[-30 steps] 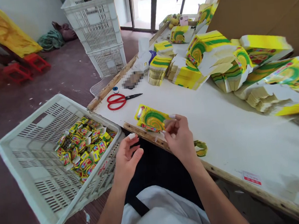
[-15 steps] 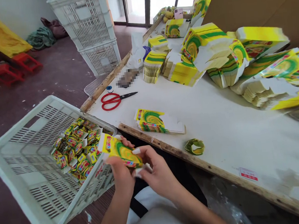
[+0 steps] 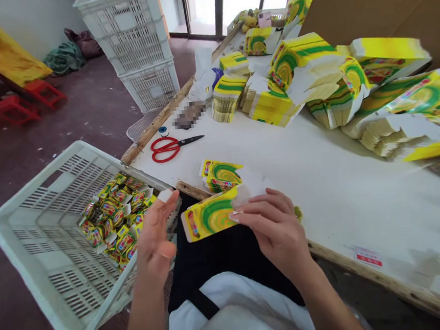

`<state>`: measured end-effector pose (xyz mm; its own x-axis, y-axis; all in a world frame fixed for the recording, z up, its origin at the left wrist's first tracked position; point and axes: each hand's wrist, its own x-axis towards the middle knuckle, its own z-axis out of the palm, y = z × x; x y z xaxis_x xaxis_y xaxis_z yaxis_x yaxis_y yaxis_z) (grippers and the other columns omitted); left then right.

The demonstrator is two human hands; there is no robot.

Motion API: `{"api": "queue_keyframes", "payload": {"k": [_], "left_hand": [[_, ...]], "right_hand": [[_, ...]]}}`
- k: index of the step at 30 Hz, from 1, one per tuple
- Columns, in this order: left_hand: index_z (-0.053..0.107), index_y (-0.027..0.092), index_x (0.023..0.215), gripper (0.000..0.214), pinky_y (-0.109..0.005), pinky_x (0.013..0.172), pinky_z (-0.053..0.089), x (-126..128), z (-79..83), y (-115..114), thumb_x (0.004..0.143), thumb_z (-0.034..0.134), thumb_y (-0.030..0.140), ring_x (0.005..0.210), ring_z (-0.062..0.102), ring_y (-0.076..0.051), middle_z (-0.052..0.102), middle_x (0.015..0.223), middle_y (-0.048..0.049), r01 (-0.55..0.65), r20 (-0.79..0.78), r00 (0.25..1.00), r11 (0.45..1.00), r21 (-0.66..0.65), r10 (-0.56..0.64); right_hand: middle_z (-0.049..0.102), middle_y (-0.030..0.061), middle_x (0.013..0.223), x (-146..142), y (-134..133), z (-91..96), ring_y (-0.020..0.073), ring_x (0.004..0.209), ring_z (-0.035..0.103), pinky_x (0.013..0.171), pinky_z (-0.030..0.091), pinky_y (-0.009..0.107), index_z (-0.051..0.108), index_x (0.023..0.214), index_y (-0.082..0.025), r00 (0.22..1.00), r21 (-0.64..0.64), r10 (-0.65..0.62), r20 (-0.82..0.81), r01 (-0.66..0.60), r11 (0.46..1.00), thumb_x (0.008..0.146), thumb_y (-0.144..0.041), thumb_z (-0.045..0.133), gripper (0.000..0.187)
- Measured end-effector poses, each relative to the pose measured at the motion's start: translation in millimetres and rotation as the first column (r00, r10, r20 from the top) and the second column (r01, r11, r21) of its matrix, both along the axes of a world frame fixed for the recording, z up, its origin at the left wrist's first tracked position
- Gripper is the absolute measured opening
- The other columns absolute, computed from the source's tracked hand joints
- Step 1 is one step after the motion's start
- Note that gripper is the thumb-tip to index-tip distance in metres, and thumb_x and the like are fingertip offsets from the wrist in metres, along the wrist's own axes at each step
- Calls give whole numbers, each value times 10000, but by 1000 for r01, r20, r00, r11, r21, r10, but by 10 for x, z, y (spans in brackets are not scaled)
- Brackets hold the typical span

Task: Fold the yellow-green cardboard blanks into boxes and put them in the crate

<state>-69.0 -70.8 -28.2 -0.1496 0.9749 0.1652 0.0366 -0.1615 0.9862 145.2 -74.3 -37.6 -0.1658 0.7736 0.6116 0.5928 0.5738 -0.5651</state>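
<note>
Carton [image 3: 209, 217] moved rightward, right hand [image 3: 275, 227] holding it beside table edge [image 3: 191, 189].

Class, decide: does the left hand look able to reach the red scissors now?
Probably yes: the left hand is empty, the right hand holds the carton, and bare table lies before the scissors.

You worked in soft, even daylight that came from the glass doorway [image 3: 203, 4] at the far end, itself blown out nearly white. The white table [image 3: 317, 182] was bright without hard glare, and the piled stacks [image 3: 304, 75] cast only faint shadows. The floor [image 3: 95, 109] at left was dimmer. The carton [image 3: 209, 217] in your right hand [image 3: 277, 229] was sharp. Wide-lens stretch bent the edges; one small patch [image 3: 189, 115] was pixelated.
</note>
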Motion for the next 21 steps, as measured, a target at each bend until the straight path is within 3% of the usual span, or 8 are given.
{"api": "queue_keyframes", "payload": {"k": [2,4,7,9,10,13,16,21], "left_hand": [[529,231,1306,977,-505,1097,352,19,44,-45,451,856,572,1288,478,-361,575,1332,-123,136,-287,945,986,-98,-159],[527,250,1293,853,-497,1047,412,105,38,-92,526,865,407,1207,549,-333,609,1276,-101,221,-453,835,944,-243,-312],[518,233,1243,607,-419,915,513,252,-24,-140,686,751,302,1033,640,-261,660,1144,-74,225,-531,762,921,-318,-370],[469,223,1251,611,-396,881,527,313,-69,-163,706,735,294,1008,646,-249,652,1131,-74,196,-593,737,942,-271,-324],[439,226,1266,632,-392,880,526,333,-88,-173,711,734,291,1015,643,-248,643,1143,-77,207,-625,718,951,-230,-307],[344,246,1316,683,-373,865,526,368,-139,-200,742,714,269,1033,630,-238,604,1184,-91,314,-690,670,947,-71,-274],[313,266,1302,666,-340,815,535,388,-189,-211,758,697,245,1021,619,-220,565,1172,-85,377,-706,665,925,35,-244],[316,282,1277,667,-337,824,529,395,-235,-188,733,688,174,1046,594,-211,510,1182,-72,374,-698,677,926,51,-235]], "right_hand": [[751,-64,870,-42,-44,10,158,958,631,1142,272,428,692,918,-318,994,27,89,69,-91,995,894,-64,530,302],[741,-60,957,-111,-96,-9,159,1077,600,1185,204,426,673,989,-327,992,26,123,42,-124,992,898,-75,522,307],[591,39,1315,-190,-161,-79,216,1311,451,1172,248,477,497,1324,-309,978,-44,-70,-198,63,997,873,-126,565,492],[443,98,1464,-220,-184,-132,242,1373,389,1139,317,488,312,1458,-271,895,-237,-179,-408,85,968,890,-195,550,620],[431,107,1476,-233,-188,-155,244,1368,404,1123,347,480,299,1466,-257,849,-353,-191,-493,5,936,910,-233,523,600],[565,94,1371,-288,-181,-205,249,1299,496,1112,367,464,505,1347,-234,726,-566,-177,-665,-335,753,921,-375,504,448],[656,78,1253,-347,-156,-234,279,1254,534,1111,354,500,630,1222,-247,616,-607,-245,-748,-486,629,839,-506,602,463],[676,71,1228,-362,-120,-273,274,1203,578,1084,395,485,617,1250,-260,609,-612,-267,-746,-470,636,795,-606,621,571]]}}
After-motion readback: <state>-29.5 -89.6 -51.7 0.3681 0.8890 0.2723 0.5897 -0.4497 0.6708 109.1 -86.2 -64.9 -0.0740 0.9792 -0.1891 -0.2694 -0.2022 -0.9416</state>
